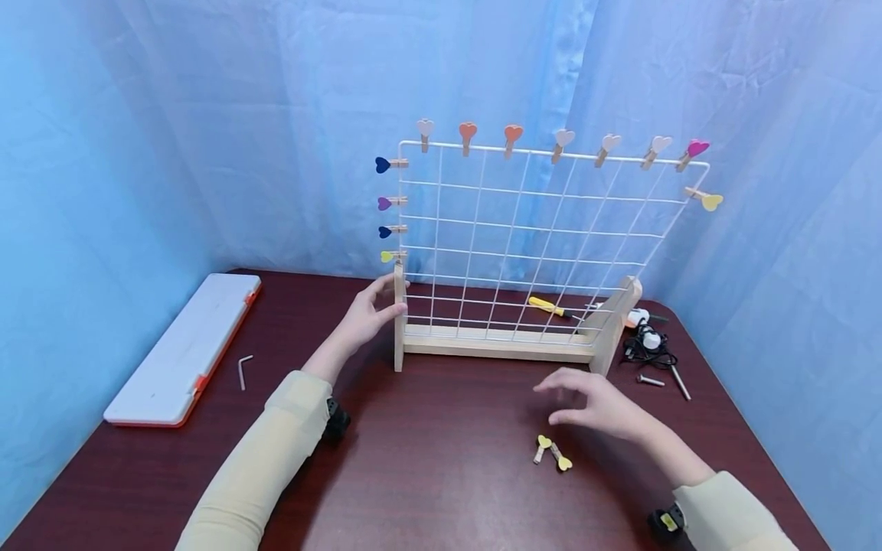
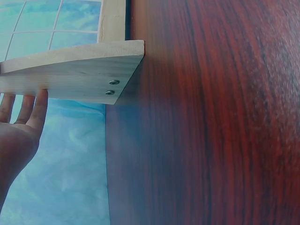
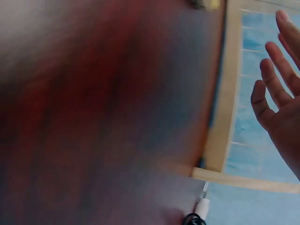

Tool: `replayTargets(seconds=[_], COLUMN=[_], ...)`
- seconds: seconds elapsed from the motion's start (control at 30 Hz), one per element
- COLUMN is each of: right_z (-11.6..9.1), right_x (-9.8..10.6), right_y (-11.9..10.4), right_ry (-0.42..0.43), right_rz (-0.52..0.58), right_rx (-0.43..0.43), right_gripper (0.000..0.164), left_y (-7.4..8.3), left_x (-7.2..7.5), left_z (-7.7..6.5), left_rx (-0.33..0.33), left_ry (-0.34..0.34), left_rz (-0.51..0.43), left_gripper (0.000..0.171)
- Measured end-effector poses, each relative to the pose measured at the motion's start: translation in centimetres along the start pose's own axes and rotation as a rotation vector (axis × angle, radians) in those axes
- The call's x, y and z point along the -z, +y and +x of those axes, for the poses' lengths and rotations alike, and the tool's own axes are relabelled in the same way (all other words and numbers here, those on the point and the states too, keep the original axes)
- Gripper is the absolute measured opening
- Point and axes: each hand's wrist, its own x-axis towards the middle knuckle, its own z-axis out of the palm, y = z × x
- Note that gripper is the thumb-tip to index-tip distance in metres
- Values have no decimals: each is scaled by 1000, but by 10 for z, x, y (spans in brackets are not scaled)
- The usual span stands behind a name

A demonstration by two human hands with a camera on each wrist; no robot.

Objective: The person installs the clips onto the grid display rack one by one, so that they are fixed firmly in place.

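Observation:
A white wire grid (image 1: 524, 207) stands upright in a wooden stand (image 1: 496, 346). Small heart-topped clothespins (image 1: 513, 138) are clipped along its top edge, with several more down the left side and a yellow one (image 1: 710, 200) at upper right. My left hand (image 1: 364, 314) holds the stand's left side panel (image 2: 79, 77), some fingertips against its outer face. Fingers loosely bent and holding nothing, my right hand (image 1: 596, 402) hovers over the table in front of the stand's right end. Just below it lie two yellow heart clothespins (image 1: 543, 442), close together.
On the left, a white case with orange latches (image 1: 186, 352) lies beside a hex key (image 1: 243, 373). Behind the grid is a yellow screwdriver (image 1: 547, 307). A black cable (image 1: 648, 348) and a bolt (image 1: 650, 380) lie at right. Blue curtains (image 1: 310, 138) surround the table.

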Motion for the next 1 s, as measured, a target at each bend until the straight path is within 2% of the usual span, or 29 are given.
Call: replayTargets(seconds=[0.17,0.3,0.6,0.77,0.87,1.0], right_z=[-5,-4,0,1,4,8], right_x=[-18,-24,-29,-29,-31,-33], right_y=[25,28,26,26,25,22], right_ry=[-164,-233,-310,-313,-331,-359], right_rz=[36,35,27,38,67,96], right_rx=[53,64,42,69,114,163], right_gripper=[35,32,12,21,29,27], left_y=[1,2,0,-2,-3,-3], left_x=[1,2,-1,-1,-1,-1], left_z=[0,0,0,0,1,1], left_rx=[-2,-1,-14,-20,-20,-17], left_ry=[1,5,1,3,1,2], left_rz=[5,13,-9,-17,-17,-21], left_gripper=[54,54,55,55,55,55])
